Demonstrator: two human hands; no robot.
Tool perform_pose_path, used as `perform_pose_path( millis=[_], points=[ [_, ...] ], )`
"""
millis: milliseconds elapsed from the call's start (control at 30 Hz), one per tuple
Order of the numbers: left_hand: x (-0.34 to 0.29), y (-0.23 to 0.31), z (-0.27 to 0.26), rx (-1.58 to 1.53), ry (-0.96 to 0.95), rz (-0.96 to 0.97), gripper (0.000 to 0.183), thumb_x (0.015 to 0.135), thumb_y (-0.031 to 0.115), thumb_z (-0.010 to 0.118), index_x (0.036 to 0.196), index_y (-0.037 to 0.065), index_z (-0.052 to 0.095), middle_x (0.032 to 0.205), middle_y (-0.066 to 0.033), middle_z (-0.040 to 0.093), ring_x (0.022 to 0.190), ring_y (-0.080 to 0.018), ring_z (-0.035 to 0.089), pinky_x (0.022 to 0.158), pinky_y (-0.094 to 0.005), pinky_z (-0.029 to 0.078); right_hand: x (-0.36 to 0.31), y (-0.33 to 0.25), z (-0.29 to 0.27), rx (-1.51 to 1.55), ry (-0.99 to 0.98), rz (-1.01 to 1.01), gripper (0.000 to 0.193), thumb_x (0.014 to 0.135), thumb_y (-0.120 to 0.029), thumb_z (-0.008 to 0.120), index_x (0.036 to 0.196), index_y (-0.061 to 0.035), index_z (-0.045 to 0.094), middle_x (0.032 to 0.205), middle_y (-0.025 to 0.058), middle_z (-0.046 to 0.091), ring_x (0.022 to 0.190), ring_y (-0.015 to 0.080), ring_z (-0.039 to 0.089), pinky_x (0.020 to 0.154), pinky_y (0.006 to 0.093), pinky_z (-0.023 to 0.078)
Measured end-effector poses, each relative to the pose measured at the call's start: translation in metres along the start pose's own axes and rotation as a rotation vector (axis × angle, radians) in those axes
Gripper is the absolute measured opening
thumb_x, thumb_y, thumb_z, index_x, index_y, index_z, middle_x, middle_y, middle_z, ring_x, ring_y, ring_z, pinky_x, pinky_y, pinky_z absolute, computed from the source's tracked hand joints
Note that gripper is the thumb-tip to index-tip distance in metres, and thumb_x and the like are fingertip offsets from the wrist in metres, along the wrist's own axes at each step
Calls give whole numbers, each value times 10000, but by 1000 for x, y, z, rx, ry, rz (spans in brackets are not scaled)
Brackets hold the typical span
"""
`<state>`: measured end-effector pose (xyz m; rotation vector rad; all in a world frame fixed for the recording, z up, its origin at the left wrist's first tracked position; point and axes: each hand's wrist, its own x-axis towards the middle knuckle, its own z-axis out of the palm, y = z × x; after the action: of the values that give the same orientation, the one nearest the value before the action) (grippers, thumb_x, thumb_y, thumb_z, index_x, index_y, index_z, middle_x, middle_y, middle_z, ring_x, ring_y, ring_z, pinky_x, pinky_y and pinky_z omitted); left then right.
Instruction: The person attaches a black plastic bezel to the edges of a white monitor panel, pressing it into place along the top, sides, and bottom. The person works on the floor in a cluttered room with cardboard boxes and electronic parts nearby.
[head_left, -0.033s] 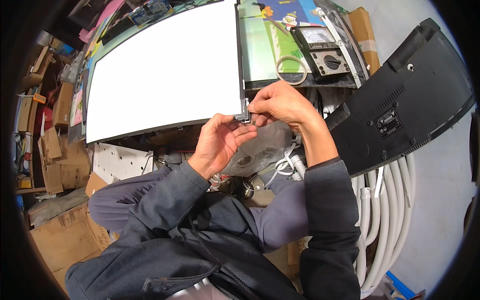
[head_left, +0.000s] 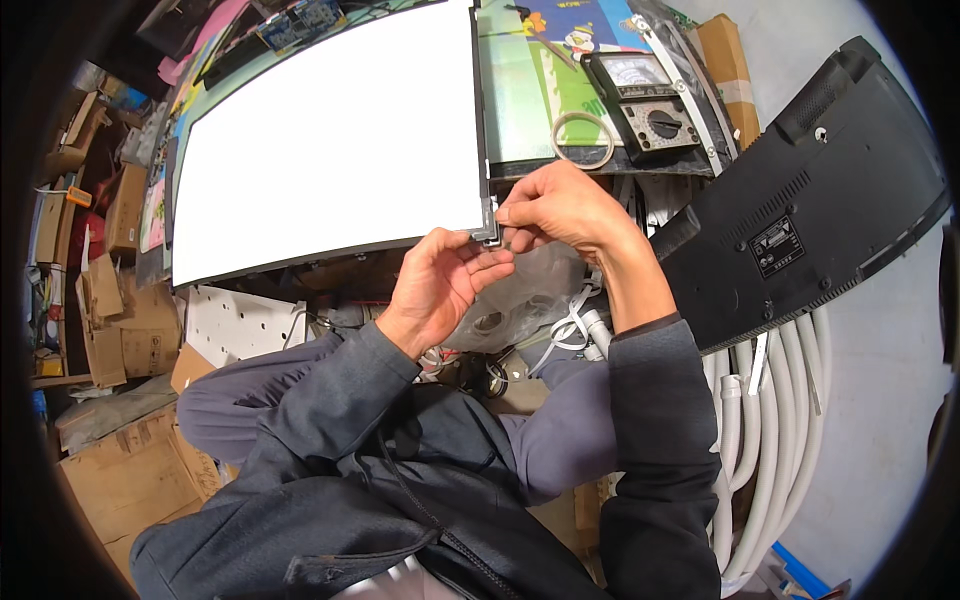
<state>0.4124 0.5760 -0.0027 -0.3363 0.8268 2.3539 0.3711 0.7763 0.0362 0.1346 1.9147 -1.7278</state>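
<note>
A large flat screen panel (head_left: 330, 140) with a bright white face and a thin dark frame lies across the table. At its near right corner sits a small grey corner piece (head_left: 489, 222). My left hand (head_left: 440, 285) grips the panel at that corner, thumb on the front edge and fingers curled beneath. My right hand (head_left: 560, 210) pinches the corner piece from the right side, thumb and index finger together. Its other fingers are bent under the corner, close to the left fingertips. Exactly what lies between the right fingertips is partly hidden.
On the table's right stand an analogue multimeter (head_left: 650, 105) and a tape roll (head_left: 583, 140). A black plastic back cover (head_left: 800, 200) leans at the right above several white pipes (head_left: 770, 430). Cardboard boxes (head_left: 135, 480) lie at the left. A clear plastic bag (head_left: 530, 300) hangs below my hands.
</note>
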Motion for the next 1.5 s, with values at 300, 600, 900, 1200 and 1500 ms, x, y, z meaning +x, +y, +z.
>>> perform_pose_path(
  millis=[300, 600, 900, 1200, 1500],
  points=[
    [0, -5, 1, 123, 40, 37, 191, 934, 105, 650, 1023, -64, 658, 1019, -143, 673, 939, -259, 689, 883, -367, 599, 2, 2, 0, -44, -11, -7, 144, 879, -118, 687, 826, 13, 711, 702, 72, 695, 607, 114, 657, 545, 236, 502],
    [2, -6, 2, 167, 104, 53, 200, 950, 123, 645, 1048, -51, 659, 994, -118, 667, 877, -206, 678, 811, -315, 604, 4, 2, 5, 86, 86, 16, 243, 909, -209, 691, 877, 31, 708, 698, 60, 678, 602, 124, 652, 541, 242, 513],
    [2, -5, 3, 174, 97, 50, 200, 954, 119, 635, 1052, -54, 657, 994, -130, 673, 866, -187, 672, 800, -306, 601, 21, 1, 18, -106, 207, -109, 316, 842, -262, 754, 786, 46, 712, 588, 59, 629, 501, 110, 593, 478, 246, 476],
    [1, -5, 4, 192, 110, 42, 203, 953, 119, 636, 1046, -61, 658, 976, -129, 676, 853, -196, 676, 789, -304, 598, 18, -10, 18, -390, 252, -210, 288, 852, -205, 703, 755, 67, 710, 551, 102, 635, 495, 144, 637, 493, 289, 499],
    [3, -8, -2, 189, 120, 37, 209, 952, 118, 641, 1047, -67, 658, 978, -121, 671, 878, -203, 676, 797, -318, 594, 15, -25, 13, -571, 151, -254, 315, 860, -198, 691, 751, 98, 691, 601, 194, 656, 528, 236, 682, 563, 351, 544]
  ],
)
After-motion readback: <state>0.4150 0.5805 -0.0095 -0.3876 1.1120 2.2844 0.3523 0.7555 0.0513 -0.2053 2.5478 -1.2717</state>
